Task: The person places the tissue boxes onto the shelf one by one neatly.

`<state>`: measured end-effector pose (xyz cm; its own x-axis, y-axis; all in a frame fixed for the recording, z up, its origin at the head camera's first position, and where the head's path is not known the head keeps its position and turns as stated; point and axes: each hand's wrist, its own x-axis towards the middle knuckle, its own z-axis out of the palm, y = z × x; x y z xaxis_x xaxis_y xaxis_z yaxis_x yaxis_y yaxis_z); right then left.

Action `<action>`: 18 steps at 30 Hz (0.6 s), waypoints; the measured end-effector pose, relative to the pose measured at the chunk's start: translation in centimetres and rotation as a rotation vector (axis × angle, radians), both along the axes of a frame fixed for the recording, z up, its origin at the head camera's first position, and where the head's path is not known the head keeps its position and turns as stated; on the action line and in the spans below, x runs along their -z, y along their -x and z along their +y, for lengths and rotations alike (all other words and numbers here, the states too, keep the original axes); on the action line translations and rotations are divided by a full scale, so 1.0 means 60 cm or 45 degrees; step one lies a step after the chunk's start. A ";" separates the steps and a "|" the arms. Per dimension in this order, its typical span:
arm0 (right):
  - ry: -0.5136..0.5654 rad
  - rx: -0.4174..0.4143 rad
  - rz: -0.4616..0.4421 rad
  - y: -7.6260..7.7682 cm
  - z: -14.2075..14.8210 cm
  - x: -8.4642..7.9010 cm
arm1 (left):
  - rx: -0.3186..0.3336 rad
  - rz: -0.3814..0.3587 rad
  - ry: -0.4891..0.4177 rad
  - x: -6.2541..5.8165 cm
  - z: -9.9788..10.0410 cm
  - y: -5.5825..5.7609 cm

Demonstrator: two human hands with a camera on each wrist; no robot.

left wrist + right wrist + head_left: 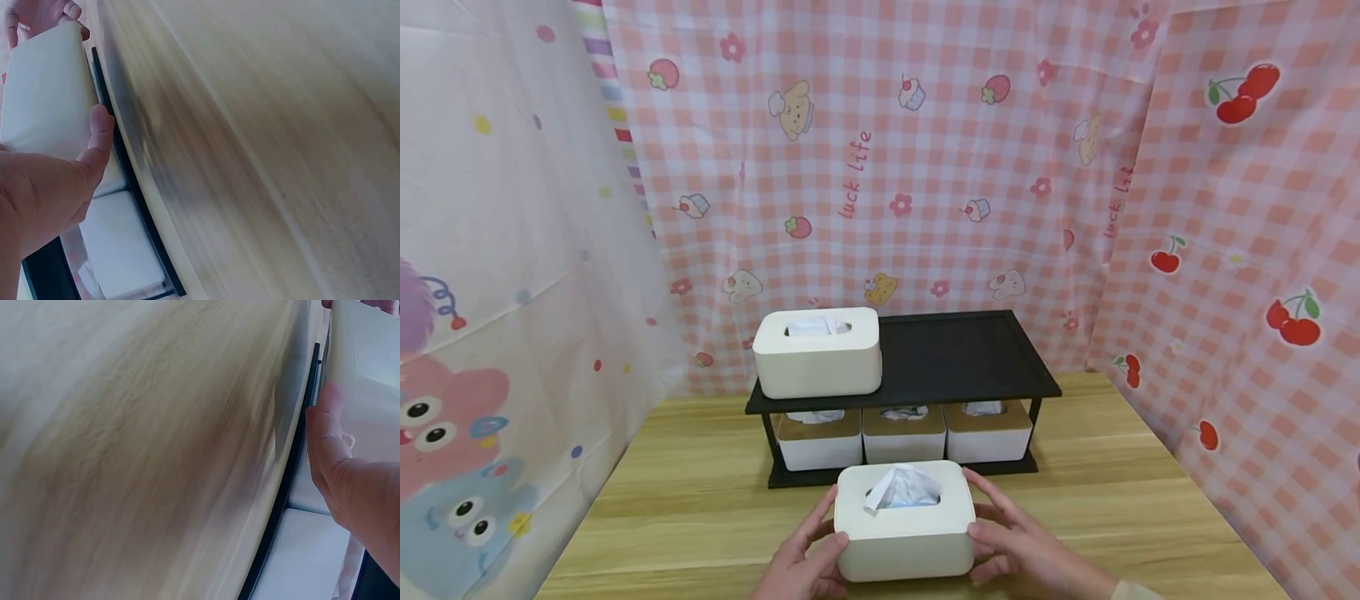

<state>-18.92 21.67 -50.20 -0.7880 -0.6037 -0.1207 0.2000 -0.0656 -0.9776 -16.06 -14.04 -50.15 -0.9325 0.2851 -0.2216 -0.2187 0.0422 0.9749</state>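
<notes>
A white tissue box (904,557) with a tissue poking out of its oval slot is gripped between my two hands in front of the black rack. My left hand (805,546) holds its left end, the thumb at the front corner. At the opposite end, my right hand (1018,537) grips it with the thumb on the front corner and fingers along the side. In the left wrist view the box (50,94) is raised over the table, and the right wrist view shows the right thumb (331,425) along its edge.
A two-level black rack (962,354) stands on the wooden table (677,483). Another white tissue box (820,372) sits on its upper left. Below are three tissue boxes with brown tops, left (820,452), middle (904,446) and right (988,442). Patterned curtains (895,167) enclose the table.
</notes>
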 end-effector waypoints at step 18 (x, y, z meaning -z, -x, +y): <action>-0.076 0.050 0.116 -0.016 0.022 -0.033 | -0.030 0.043 0.012 -0.025 0.029 -0.008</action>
